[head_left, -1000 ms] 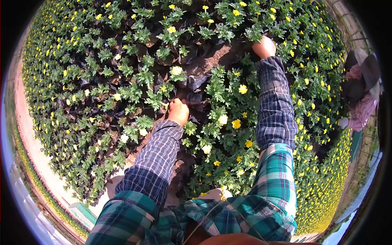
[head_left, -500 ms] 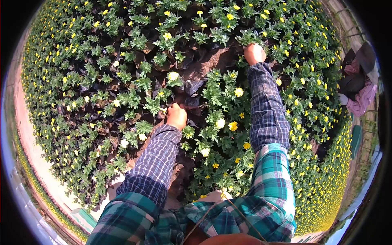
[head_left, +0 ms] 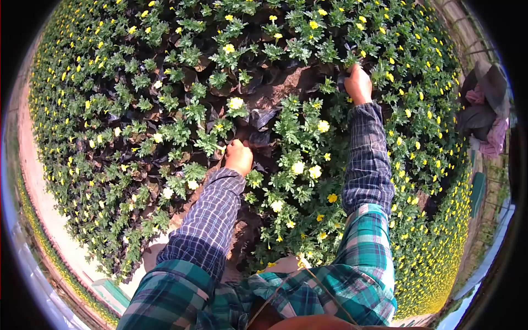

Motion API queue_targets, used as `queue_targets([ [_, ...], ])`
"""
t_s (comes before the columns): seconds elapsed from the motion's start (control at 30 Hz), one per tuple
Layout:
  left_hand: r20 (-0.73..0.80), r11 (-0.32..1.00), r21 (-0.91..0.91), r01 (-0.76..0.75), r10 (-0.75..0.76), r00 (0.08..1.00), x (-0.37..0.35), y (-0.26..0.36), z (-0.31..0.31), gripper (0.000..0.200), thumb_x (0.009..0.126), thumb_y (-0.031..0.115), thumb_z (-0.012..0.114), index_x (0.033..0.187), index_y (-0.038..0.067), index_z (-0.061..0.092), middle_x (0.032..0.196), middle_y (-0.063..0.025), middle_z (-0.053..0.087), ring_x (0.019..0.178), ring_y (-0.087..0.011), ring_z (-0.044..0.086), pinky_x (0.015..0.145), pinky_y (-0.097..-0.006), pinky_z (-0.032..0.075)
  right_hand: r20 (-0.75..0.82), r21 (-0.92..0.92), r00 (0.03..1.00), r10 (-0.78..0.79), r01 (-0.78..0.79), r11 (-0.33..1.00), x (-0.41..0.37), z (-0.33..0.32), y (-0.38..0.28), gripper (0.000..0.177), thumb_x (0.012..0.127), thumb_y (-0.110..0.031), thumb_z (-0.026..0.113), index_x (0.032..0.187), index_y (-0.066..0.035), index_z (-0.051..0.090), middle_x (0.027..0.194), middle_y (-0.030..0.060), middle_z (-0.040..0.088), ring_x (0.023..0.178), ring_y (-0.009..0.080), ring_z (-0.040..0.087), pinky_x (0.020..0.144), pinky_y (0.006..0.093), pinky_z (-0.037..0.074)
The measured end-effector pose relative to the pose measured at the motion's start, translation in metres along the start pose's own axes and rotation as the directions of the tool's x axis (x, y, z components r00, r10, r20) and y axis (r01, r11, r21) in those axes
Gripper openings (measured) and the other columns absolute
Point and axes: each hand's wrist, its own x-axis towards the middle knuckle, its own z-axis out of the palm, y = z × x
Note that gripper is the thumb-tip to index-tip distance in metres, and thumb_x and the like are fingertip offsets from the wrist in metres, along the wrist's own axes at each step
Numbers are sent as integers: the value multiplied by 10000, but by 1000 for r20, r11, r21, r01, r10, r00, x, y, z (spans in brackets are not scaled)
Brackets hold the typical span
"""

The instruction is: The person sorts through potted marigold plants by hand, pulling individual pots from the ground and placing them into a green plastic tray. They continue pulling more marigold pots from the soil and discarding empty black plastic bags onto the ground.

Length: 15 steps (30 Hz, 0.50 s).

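My left hand (head_left: 238, 158) is closed, low among the plants. A black plastic plant bag (head_left: 260, 137) lies just to its right, and a leafy marigold plant (head_left: 208, 142) with a pale bud is at its left. What its fingers hold is hidden. My right hand (head_left: 358, 86) is reached farther out and also closed, fingers pointing down at the foliage. Dark plastic shows beside its fingers, and a small yellow flower (head_left: 363, 53) stands just beyond them. Whatever it grips cannot be made out.
Dense rows of yellow-flowered marigolds (head_left: 323, 126) in black bags surround both arms. Bare brown soil (head_left: 280, 88) shows between the hands. A bent-over person in a pink sleeve (head_left: 496, 136) is at the far right. A pale path (head_left: 60, 220) runs along the left.
My right hand has moved right and slightly back toward me. My left hand has stayed in place. The other person at the right has shifted a little, and their gloved hand no longer shows.
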Motion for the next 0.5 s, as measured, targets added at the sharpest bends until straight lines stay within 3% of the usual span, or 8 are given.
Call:
queue_targets([
  [0.1,-48,999,-2,41,-41,998,-1,1,-5,101,646,131,646,702,89,717,755,-41,646,890,-302,499,679,-409,430,-69,-244,995,-77,59,968,2,-5,-1,204,799,-79,508,956,-10,619,939,217,655,907,361,639,780,431,508],
  [0.17,44,1000,-14,4,-3,999,-3,1,-16,98,645,126,646,700,83,715,744,-48,645,880,-303,504,667,-408,435,99,-305,992,-81,108,946,-3,-10,-11,197,796,-91,514,902,-17,663,949,203,662,903,340,648,781,417,519],
  [0.2,43,1000,-12,0,0,999,-2,1,-10,98,645,126,646,700,83,715,744,-48,645,880,-303,504,667,-408,435,73,-288,997,-32,52,956,-3,-1,-14,192,775,-86,521,842,-22,689,956,200,663,900,343,649,770,413,524],
  [0.3,-75,998,-52,30,-34,997,0,-2,2,96,644,123,647,698,82,714,735,-47,644,859,-302,511,644,-405,437,23,-148,999,43,-39,988,-9,-4,-45,304,836,-273,608,1014,-27,619,980,194,661,954,354,633,833,439,498],
  [0.33,-46,999,-39,12,-14,999,-2,-2,-5,89,643,121,646,691,83,711,736,-48,644,860,-301,510,646,-404,436,63,-94,994,93,-87,992,-2,3,-49,473,825,-428,628,1072,-31,555,1000,190,654,964,370,617,815,446,490],
  [0.43,-19,1000,-22,4,-4,1000,-3,-1,-9,83,640,115,646,684,84,708,735,-51,643,862,-301,506,656,-405,432,95,-96,989,114,-105,990,23,47,-32,360,842,-347,605,1000,-25,608,981,199,658,951,362,627,822,443,494],
  [0.47,-95,999,-27,27,-30,995,-2,0,-1,84,639,114,648,686,82,709,732,-52,642,861,-302,506,653,-406,434,104,-144,993,56,-41,989,42,73,-15,249,823,-249,579,899,-24,655,934,196,666,917,358,639,816,430,503],
  [0.5,-166,998,-35,50,-55,985,-2,0,4,85,638,113,650,688,80,710,730,-52,640,861,-303,507,649,-407,437,-47,28,986,159,-158,987,31,59,-27,189,790,-182,556,835,-44,678,883,180,674,868,345,650,779,423,516],
])
